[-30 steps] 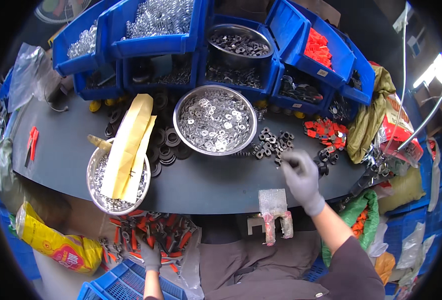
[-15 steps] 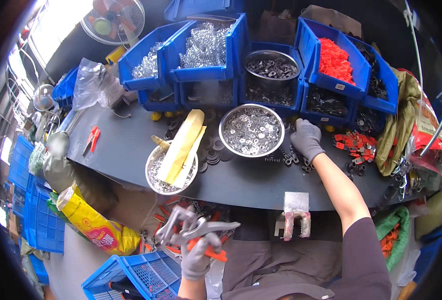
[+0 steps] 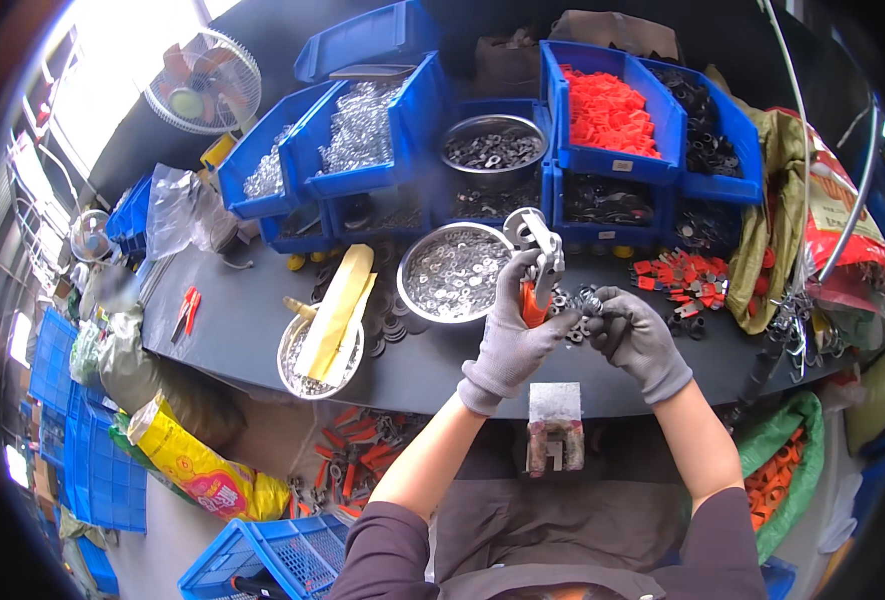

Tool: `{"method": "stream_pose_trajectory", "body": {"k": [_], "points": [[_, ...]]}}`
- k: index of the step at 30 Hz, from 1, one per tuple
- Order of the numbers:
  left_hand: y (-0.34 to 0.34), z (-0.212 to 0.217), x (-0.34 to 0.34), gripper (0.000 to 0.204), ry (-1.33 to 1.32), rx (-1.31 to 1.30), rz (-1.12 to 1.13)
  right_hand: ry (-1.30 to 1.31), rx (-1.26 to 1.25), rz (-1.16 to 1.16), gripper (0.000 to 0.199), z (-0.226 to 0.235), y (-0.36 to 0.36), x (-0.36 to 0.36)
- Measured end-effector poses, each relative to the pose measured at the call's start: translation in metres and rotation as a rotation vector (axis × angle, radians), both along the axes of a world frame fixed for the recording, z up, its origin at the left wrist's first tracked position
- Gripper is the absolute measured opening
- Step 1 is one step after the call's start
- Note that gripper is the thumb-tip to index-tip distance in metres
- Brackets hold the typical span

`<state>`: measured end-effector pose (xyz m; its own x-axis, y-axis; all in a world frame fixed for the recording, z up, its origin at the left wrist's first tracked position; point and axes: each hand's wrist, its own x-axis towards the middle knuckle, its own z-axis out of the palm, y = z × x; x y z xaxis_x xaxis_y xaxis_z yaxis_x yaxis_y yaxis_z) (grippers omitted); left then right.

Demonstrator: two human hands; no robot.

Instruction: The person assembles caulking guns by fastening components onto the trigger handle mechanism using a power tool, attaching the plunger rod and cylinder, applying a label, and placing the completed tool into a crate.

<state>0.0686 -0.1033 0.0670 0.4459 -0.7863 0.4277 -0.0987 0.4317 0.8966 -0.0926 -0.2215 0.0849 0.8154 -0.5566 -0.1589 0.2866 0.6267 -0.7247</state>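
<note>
Left grip (image 3: 510, 350), grey fabric-gloved, around orange-handled metal tool (image 3: 550, 264)

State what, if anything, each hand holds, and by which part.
The left hand holds a tool by its orange handle; whether the right hand holds anything cannot be told.

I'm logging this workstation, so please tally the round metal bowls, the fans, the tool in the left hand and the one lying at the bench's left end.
Round metal bowls: 3
Fans: 2
Orange-handled tool in left hand: 1
Red-handled tool: 1
Total: 7
</note>
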Motion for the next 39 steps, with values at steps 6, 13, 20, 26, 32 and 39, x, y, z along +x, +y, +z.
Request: {"method": "stream_pose_trajectory", "body": {"k": [6,13,20,26,32,39], "points": [[-0.009,0.018,-0.02,0.056,0.049,0.098,-0.1,-0.205,0.35,0.172,0.018,-0.019,-0.01,-0.019],[-0.011,0.026,-0.028,0.053,0.047,0.069,-0.051,-0.247,0.343,0.13,0.018,-0.024,-0.011,-0.016],[-0.009,0.006,-0.024,0.064,-0.098,-0.037,-0.066,-0.283,0.487,0.217,0.015,-0.023,-0.004,-0.014],[-0.003,0.004,-0.02,0.067,-0.499,0.017,0.196,0.1,-1.008,-0.504,0.018,-0.003,0.019,-0.005],[0.005,0.029,-0.014,0.061,-0.649,-0.114,0.373,-0.126,-2.084,-0.52,0.024,0.003,0.03,0.0],[0.022,0.028,-0.001,0.062,-0.625,0.223,0.153,-0.089,-2.041,-0.774,0.034,0.027,0.024,0.015]]}}
